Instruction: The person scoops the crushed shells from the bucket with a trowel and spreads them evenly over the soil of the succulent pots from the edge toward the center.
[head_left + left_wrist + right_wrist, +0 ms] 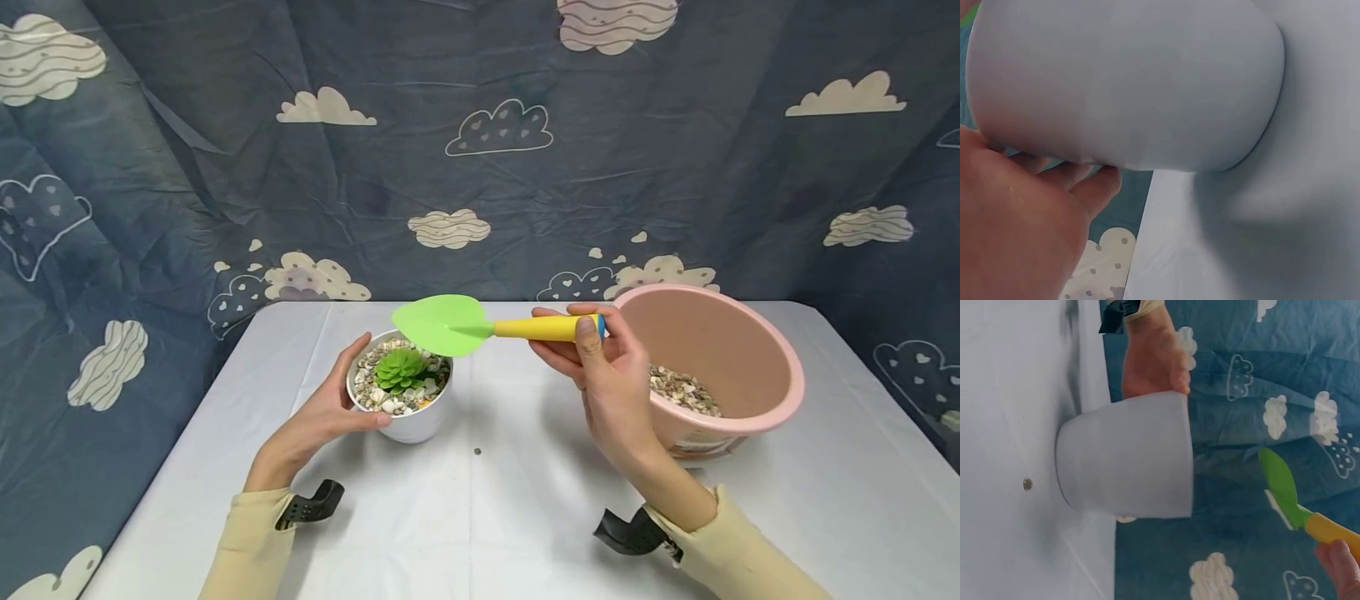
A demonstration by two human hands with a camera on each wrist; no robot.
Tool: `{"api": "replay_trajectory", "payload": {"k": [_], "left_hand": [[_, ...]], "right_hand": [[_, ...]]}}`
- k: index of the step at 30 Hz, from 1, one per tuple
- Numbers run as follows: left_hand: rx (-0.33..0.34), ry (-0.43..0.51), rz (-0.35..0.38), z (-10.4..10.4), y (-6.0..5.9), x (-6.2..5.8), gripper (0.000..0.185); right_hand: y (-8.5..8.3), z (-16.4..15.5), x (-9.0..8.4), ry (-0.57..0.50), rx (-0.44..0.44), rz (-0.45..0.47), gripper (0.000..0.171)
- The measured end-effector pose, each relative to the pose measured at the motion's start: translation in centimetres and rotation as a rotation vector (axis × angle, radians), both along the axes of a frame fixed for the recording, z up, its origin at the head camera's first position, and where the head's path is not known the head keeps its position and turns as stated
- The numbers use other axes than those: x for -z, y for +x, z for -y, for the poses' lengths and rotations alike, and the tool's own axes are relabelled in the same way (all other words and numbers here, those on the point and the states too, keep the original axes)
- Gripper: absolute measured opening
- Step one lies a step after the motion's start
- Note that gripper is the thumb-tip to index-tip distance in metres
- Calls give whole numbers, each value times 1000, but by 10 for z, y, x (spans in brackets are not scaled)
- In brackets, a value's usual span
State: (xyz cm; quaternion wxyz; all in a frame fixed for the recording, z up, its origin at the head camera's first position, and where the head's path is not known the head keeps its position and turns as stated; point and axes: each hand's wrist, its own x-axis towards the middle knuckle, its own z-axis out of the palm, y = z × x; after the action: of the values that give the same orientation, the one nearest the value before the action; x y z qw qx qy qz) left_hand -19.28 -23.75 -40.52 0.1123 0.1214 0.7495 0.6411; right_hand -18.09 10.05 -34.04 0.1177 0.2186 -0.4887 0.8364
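White pot [408, 421] in left hand [322, 412] — trowel [480, 326] in right hand [611, 375].

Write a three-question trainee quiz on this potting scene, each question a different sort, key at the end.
1. True or false: the green blade of the trowel is heaped with pebbles.
2. Which hand steadies the white pot? A: the left hand. B: the right hand. C: neither.
3. Fill the gap: loose pebbles lie in the bottom of the ___ basin.

Key
1. False: the blade shows bare, held above the pot.
2. A: its grip wraps the pot's side, while the right hand holds the trowel's yellow handle.
3. Pink.
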Motion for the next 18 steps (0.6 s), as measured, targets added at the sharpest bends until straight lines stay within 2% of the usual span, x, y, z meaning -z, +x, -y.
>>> {"api": "replay_trajectory", "payload": {"k": [5, 12, 15, 18], "left_hand": [[19, 44, -41, 5, 0, -2, 103], [22, -21, -72, 8, 2, -7, 91], [6, -59, -106, 8, 3, -12, 87], [-20, -99, -158, 9, 6, -18, 83]], "right_hand": [[7, -15, -7, -5, 37, -16, 24], [18, -39, -15, 34, 111, -40, 32], [23, -49, -17, 70, 161, -38, 30], [26, -60, -19, 54, 160, -50, 30]]}}
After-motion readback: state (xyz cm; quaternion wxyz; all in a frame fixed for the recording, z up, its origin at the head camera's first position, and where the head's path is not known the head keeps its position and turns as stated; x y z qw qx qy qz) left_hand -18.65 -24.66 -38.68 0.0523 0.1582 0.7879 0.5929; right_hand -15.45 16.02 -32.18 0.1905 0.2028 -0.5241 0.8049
